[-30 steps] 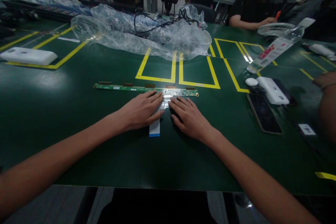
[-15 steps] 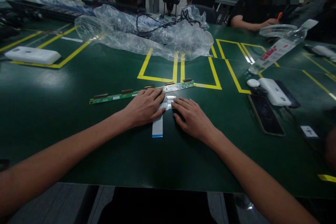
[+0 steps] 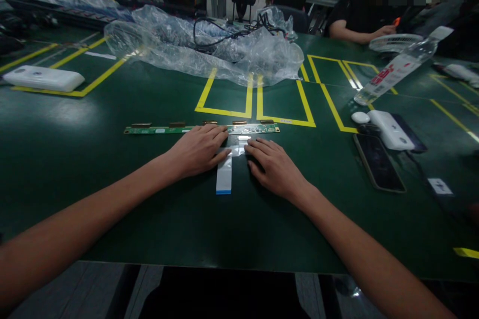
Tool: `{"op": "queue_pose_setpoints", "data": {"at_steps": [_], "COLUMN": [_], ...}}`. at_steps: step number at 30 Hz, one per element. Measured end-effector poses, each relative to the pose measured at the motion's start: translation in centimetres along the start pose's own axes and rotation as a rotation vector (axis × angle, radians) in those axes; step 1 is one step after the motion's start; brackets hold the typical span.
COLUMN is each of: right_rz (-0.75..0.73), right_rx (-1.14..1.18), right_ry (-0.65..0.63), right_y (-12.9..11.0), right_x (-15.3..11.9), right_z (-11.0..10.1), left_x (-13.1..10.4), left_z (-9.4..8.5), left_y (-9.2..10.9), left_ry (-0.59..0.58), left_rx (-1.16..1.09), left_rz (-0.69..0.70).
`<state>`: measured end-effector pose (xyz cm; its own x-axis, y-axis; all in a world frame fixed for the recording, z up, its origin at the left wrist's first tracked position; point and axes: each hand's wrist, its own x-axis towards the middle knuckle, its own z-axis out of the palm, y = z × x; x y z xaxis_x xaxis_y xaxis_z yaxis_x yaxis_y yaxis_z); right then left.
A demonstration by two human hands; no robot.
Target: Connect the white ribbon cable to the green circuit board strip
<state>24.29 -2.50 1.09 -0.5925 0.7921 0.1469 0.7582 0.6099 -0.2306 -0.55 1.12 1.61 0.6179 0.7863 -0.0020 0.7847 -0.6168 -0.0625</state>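
Observation:
A long, narrow green circuit board with brown tabs along its far edge lies crosswise on the dark green table. My left hand rests flat, its fingertips over the middle of the board and hiding part of it. Its thumb touches a white flat ribbon cable, which is bent and has a blue end pointing toward me. At the cable's other end, near the board, is a small silvery connector. My right hand lies palm down with fingers stretched out, fingertips at that end of the cable.
Crumpled clear plastic wrap with black cables spreads across the back. On the right are a tilted water bottle, a phone and a white device. Another white device sits left. Across the table is another person.
The circuit board has turned from slanted to nearly level, its right end coming closer to me. My left hand has shifted slightly left with it. My right hand stays in place.

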Motion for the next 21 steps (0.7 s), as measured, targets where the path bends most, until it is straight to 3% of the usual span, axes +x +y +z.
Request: {"op": "queue_pose_setpoints", "data": {"at_steps": [9, 21], "right_rz": [0.003, 0.050], "right_rx": [0.009, -0.047], "right_ry": [-0.008, -0.020], "right_y": [-0.05, -0.74], "right_x": [-0.08, -0.04], "right_z": [-0.09, -0.70], "left_x": [0.25, 0.00], "left_z": [0.28, -0.03], "left_y": [0.58, 0.14], "left_ry": [0.031, -0.025], "left_rx": [0.024, 0.018], "left_rz": [0.042, 0.144]}}
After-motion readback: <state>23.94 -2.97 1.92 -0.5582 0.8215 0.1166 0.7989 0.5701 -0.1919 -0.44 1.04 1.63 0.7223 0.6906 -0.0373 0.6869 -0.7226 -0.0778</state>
